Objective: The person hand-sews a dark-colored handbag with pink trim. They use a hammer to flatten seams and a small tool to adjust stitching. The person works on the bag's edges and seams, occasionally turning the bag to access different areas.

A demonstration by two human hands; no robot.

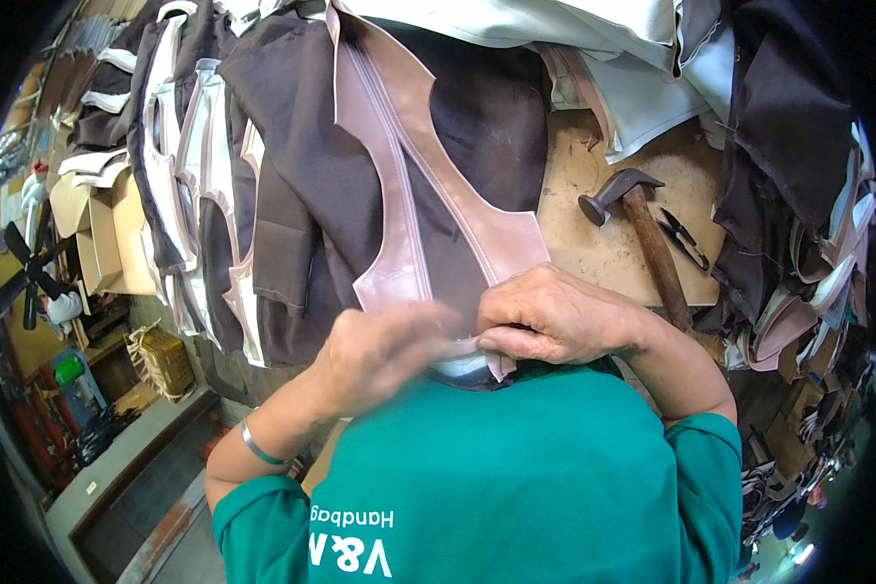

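Observation:
A pink leather panel with dark lining (511, 238), apparently part of a bag, stretches from the far side of the worktable to my body. Two curved pink strips run along it with a long dark gap between them. My right hand (560, 311) pinches its near edge between thumb and bent fingers, close to my green shirt. My left hand (384, 350) is beside that same edge, its fingers smeared by motion, so whether it grips anything is unclear. A small pink and pale-blue end shows below the fingers.
A hammer (652, 248) and black thread snips (686, 238) lie on a tan board (574, 175) at the right. Dark and white sewn pieces (204, 175) are heaped at left, pale-blue ones (642, 97) behind, more dark fabric (798, 127) at far right. A fan (31, 274) stands far left.

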